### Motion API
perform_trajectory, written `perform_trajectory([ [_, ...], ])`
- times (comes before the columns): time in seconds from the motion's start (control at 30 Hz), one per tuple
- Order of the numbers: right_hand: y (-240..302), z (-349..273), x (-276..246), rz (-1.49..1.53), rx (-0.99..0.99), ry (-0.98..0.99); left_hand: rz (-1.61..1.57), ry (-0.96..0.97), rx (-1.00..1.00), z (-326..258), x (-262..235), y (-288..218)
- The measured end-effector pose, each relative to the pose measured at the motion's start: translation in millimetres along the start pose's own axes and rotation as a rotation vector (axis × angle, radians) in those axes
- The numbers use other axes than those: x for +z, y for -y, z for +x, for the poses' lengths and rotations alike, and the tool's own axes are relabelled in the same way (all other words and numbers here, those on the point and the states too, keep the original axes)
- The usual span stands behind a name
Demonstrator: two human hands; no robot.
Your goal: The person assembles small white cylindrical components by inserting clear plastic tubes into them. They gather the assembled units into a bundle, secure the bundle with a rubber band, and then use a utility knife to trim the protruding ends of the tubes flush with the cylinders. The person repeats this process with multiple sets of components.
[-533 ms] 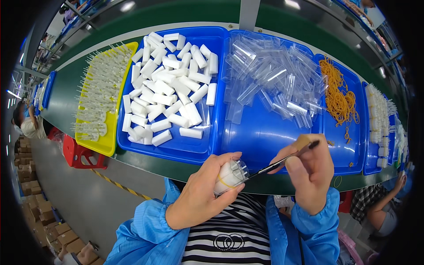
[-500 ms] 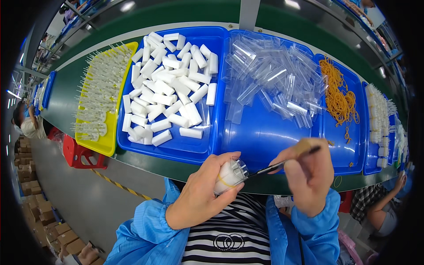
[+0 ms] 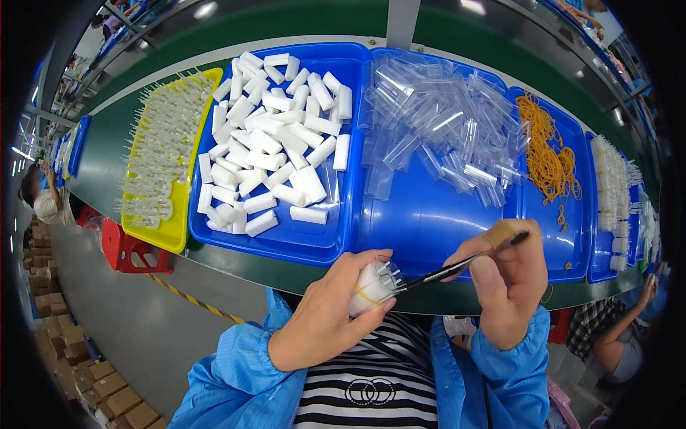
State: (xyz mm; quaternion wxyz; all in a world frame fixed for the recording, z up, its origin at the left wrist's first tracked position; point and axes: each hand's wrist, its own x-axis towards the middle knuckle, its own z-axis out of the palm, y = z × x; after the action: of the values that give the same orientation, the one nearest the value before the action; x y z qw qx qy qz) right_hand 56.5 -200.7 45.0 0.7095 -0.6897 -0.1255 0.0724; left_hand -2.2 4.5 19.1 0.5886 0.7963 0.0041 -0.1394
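Left hand [image 3: 325, 314]: closed round a white cylinder [image 3: 366, 292], thumb and forefinger on opposite sides, pronged end left clear and turned toward the right, presumably so that this end can be reached. White prongs [image 3: 386, 269]: several, projecting from the cylinder's upper end inside a clear rim. Yellow band [image 3: 367, 295]: round the cylinder's middle, apparently to keep its clear wrap snug. Right hand [image 3: 506, 282]: right of the cylinder, fingers pinched together on a slim black tool [image 3: 444, 272], held aslant, seemingly to bring the tip in from the side; tip at the cylinder's rim, actual contact unclear. Tan wrap [image 3: 498, 233]: on a right-hand finger, perhaps for protection. Clear plastic pieces [image 3: 446, 136]: heaped beyond the cylinder in a blue tray [image 3: 421, 243], likely for easy picking. White blocks [image 3: 268, 136]: beyond and left of the cylinder, in another blue tray [image 3: 268, 249]. Orange-yellow bands [image 3: 544, 146]: beyond and right of the cylinder, tangled. Pronged white parts [image 3: 168, 136]: far left of the cylinder, massed in a yellow tray [image 3: 161, 239], kinds probably kept apart for sorting.
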Motion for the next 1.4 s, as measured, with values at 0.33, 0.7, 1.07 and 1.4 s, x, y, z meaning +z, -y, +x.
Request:
perform_trajectory([
  [0.33, -10.4, 4.4, -2.8, 0.096, 0.067, 0.040, 0.019, 0.028, 0.016, 0.6, -0.5, -0.7],
  [0.7, -13.4, -10.4, 1.1, -0.200, -0.201, 0.047, -0.017, 0.020, 0.003, 0.9, 1.2, 1.1],
  [1.07, -19.8, -1.2, -10.6, -0.293, -0.381, 0.116, -0.023, 0.009, 0.017, 1.2, 1.3, 2.9],
  [1.4, -43.3, 16.5, -41.6, -0.441, 0.127, 0.117, -0.758, 0.271, -0.144, 5.6, -11.8, 9.5],
])
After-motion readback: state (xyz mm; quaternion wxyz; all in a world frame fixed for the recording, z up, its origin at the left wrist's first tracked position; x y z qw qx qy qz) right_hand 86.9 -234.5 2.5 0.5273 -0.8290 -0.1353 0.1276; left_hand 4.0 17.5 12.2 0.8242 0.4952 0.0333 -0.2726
